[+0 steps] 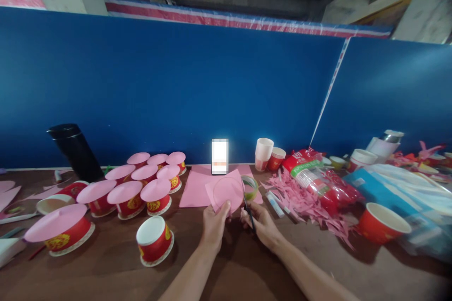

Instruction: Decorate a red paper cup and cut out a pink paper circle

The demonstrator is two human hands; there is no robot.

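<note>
My left hand pinches a small pink paper sheet by its lower edge; a circle is drawn on it. My right hand is closed round black scissors, whose blades meet the sheet's right edge. Both hands hover over the brown table. A larger pink sheet lies flat behind them, and a roll of tape sits just right of the held sheet. One red paper cup stands uncovered to the left of my left hand.
Several red cups capped with pink paper discs fill the left side. A black flask stands far left. A lit phone leans on the blue wall. Pink scraps, a cup package and an open red cup lie right.
</note>
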